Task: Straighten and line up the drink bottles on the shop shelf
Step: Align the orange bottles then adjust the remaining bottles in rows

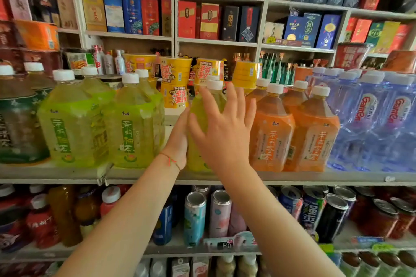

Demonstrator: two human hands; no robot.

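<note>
Both hands meet at a yellow tea bottle (198,123) mid-shelf (67,174), left hand (179,139) flat against its side, right hand (221,128) spread open over its front; neighbouring green bottles (74,119) and orange bottles (292,128) look roughly lined up, this one apparently still unplaced.

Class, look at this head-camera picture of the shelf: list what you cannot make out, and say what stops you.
- Yellow bottle: its label is hidden behind the right hand and left hand.
- Left hand's fingers: hidden behind the bottle, so its grip cannot be judged.
- Dark green bottle: cut off by the left edge.
- Cartons on the bottom shelf: cut off by the lower edge and blurred.
- Price tag: too blurred to read.
</note>
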